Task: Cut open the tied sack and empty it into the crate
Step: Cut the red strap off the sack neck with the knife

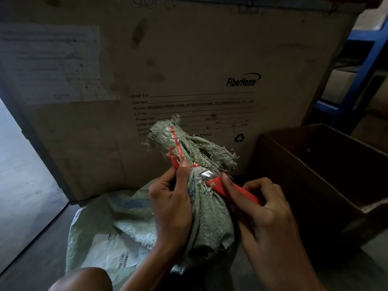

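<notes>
At the front of a big carton (189,59), the tied sack (207,217) was kept upright so its neck could be reached. The neck was gripped by the left hand (171,206) just under the red string (177,148), w/ the loose end pinched, prob. to keep it tight. A red cutter (228,189) was grasped by the right hand (270,215), its blade laid against the knot. The brown crate (327,169) was waiting just beside, at the right, still w/o contents visible

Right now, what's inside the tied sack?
Can't tell. The sack is still closed: red tie around its neck, cutter blade at the knot. Woven fabric covers the contents; only bulges show.
</notes>
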{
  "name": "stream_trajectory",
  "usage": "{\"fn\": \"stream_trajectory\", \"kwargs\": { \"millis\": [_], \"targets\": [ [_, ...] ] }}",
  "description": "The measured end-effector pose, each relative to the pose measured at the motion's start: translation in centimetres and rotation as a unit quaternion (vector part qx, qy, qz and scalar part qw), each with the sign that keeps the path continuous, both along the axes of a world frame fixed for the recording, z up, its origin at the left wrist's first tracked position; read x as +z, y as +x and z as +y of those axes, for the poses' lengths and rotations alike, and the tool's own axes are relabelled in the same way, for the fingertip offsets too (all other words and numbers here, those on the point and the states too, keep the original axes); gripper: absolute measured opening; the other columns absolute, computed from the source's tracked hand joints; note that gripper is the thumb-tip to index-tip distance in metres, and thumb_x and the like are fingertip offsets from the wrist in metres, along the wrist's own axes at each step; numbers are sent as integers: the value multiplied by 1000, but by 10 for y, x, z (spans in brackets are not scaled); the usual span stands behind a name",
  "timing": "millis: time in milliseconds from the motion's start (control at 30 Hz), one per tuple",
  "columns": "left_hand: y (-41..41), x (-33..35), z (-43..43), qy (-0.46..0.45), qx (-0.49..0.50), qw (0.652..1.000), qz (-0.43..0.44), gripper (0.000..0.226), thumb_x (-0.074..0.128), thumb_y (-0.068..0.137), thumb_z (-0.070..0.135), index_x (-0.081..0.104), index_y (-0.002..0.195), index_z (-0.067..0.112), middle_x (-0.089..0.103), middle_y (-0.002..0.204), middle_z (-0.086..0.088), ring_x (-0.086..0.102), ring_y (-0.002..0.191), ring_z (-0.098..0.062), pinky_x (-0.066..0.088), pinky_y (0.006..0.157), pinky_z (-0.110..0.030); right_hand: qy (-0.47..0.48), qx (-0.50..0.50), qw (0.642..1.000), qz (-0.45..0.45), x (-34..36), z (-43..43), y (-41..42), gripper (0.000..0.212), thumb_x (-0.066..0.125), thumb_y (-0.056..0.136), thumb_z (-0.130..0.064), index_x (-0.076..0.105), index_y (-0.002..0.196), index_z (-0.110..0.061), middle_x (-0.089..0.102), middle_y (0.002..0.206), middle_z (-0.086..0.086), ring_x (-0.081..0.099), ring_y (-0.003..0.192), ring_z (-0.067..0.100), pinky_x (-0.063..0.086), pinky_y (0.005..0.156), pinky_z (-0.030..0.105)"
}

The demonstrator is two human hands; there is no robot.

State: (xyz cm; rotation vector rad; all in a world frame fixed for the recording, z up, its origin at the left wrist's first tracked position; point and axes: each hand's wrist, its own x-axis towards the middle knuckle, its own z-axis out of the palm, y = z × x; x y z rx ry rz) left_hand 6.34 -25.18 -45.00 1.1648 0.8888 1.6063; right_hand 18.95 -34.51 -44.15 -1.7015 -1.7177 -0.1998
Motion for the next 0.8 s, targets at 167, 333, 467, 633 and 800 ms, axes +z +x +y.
{"fn": "stream_trajectory", "kwargs": {
  "millis": [167, 333, 467, 633, 800],
  "targets": [
    [0, -1, 3, 2, 8, 1000, 9, 47, 59, 101, 25, 58, 64, -3, 55, 58, -15, 45, 53, -21, 38, 50, -39, 13, 4, 1000, 16, 0, 2, -2, 90, 83, 67, -9, 47, 142, -43, 49, 102, -2, 50, 92, 18, 52, 72, 44],
    [3, -5, 2, 33, 38, 997, 52, 47, 60, 100, 34, 66, 74, -4, 58, 68, -35, 50, 55, -33, 45, 51, -55, 24, -30, 999, -31, -1, -1, -2, 98, 86, 57, -5, 49, 143, -36, 52, 104, 4, 52, 92, 23, 46, 68, 38],
    [7, -6, 1, 52, 56, 994, 84, 47, 59, 101, 32, 56, 61, 7, 44, 54, -20, 35, 50, -24, 35, 48, -38, 25, -57, 997, -46, -2, 0, -3, 97, 90, 57, -11, 50, 142, -35, 54, 105, 6, 53, 93, 27, 46, 67, 41],
    [9, -7, 3, 41, 53, 994, 89, 49, 58, 103, 25, 55, 66, -8, 47, 59, -31, 37, 49, -37, 37, 46, -45, 23, -87, 995, -45, -6, 1, -8, 98, 91, 55, -13, 51, 141, -33, 56, 105, 9, 55, 91, 29, 47, 67, 43],
    [13, -8, 5, 2, 69, 995, 70, 47, 60, 100, 19, 54, 69, -15, 51, 61, -34, 40, 52, -26, 40, 47, -48, 36, -102, 993, -53, -13, 6, -14, 87, 89, 62, -22, 53, 140, -34, 57, 102, 9, 53, 87, 29, 45, 64, 40]
  ]
}}
